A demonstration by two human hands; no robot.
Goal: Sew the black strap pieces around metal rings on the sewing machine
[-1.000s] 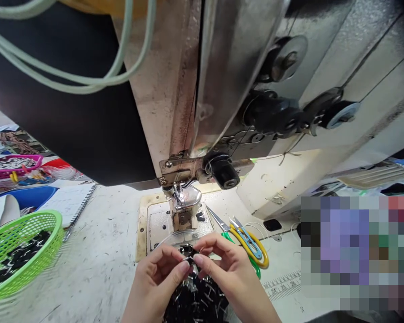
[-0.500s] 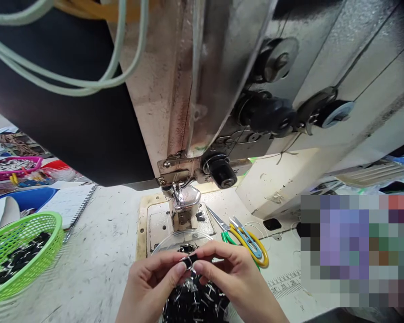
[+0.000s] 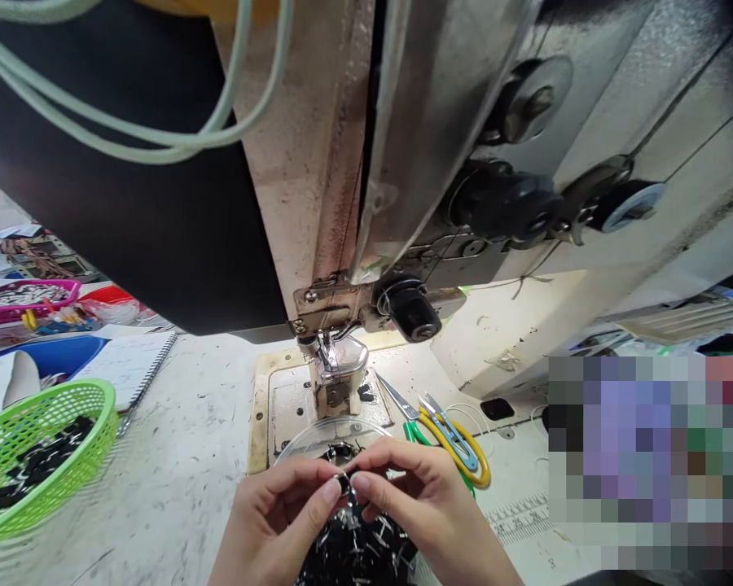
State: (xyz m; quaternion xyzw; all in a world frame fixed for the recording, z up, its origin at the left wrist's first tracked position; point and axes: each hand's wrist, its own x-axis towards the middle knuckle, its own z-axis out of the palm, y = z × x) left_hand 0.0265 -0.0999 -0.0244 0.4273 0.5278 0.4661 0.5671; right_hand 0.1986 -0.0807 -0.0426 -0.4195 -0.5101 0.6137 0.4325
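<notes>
Thumb and fingertips of my left hand [image 3: 274, 517] pinch one side of a small black piece [image 3: 344, 483], apparently fabric, with a pale shiny bit on it. My right hand [image 3: 427, 505] pinches the other side, so the fingertips of both hands nearly meet. Fingers cover most of the piece. Right below lies a heap of similar black pieces [image 3: 357, 545] with silvery bits, in a clear round container [image 3: 293, 439]. Just beyond the hands stands the presser foot [image 3: 335, 358] of a sewing machine [image 3: 305, 179].
Yellow-handled scissors [image 3: 481, 468] and blue thread snips [image 3: 458, 443] lie right of the machine bed, beside a green handle. A ruler scale [image 3: 519, 521] runs along the table. At left are a green basket [image 3: 107, 423] of black pieces and a spiral notebook [image 3: 138, 366].
The view has shifted slightly. Both hands stay over the container, and the black piece has turned a little between the fingertips, with less of it showing now.
</notes>
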